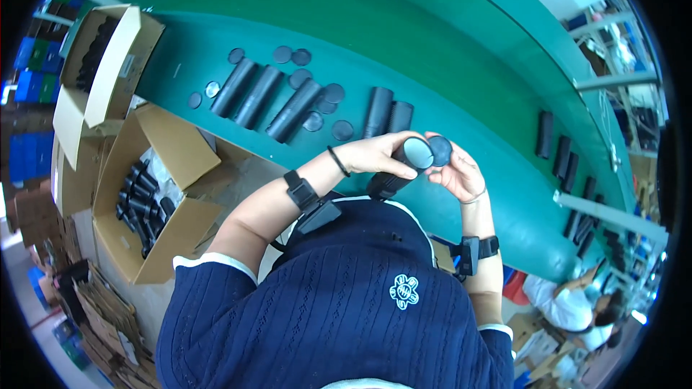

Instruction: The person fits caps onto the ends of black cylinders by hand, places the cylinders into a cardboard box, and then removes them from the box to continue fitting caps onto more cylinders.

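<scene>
In front of my chest my left hand (380, 155) is wrapped round a black tube (388, 185). The tube is tilted, and its open end shows a pale inside. Beside that end, my right hand (463, 176) pinches a round black cap (440, 151) by its edge. Whether the cap touches the rim I cannot tell. Just beyond my left hand, two more black tubes (378, 110) lie side by side on the green worktop. Farther left lie three black tubes (259, 97), with several loose round caps (282, 54) around them.
An open carton (130, 259) of black parts stands at the left below the bench, and another carton (115, 75) sits at the far left. Down the green bench (476, 130) to the right lie more black tubes (545, 134). Another person (569, 302) is at the lower right.
</scene>
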### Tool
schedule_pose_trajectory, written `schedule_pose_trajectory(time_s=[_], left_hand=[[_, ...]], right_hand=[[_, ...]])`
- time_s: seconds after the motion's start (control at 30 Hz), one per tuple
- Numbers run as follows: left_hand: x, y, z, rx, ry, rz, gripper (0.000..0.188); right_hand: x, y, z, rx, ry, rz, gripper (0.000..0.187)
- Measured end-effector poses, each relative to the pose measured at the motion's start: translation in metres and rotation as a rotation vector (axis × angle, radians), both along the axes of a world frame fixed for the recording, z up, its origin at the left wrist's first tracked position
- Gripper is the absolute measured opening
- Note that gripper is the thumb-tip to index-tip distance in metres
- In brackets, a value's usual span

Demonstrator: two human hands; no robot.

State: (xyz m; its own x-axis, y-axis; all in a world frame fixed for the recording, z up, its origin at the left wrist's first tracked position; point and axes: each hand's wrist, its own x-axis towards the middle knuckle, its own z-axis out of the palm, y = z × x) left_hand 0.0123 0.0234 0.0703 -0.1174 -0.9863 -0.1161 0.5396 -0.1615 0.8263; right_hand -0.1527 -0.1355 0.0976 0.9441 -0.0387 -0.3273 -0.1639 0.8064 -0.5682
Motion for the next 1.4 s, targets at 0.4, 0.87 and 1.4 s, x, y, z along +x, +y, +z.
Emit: schedule_pose_trajectory(time_s=[0.4, 0.87, 1.4], left_hand=[[-0.079, -0.1, -0.039, -0.086, -0.356, -0.021, 0.06], [-0.107, -0.112, -0.05, -0.154, -0.766, -0.163, 0.073], [-0.119, -0.111, -0.057, -0.163, -0.869, -0.135, 0.061]], right_hand=[[-0.129, -0.047, -0.011, -0.093, -0.077, -0.406, 0.059], [-0.114, -0.043, -0.012, -1.576, 0.26, -0.165, 0.059], [-0.111, -0.037, -0.002, -1.801, 0.323, -0.017, 0.059]])
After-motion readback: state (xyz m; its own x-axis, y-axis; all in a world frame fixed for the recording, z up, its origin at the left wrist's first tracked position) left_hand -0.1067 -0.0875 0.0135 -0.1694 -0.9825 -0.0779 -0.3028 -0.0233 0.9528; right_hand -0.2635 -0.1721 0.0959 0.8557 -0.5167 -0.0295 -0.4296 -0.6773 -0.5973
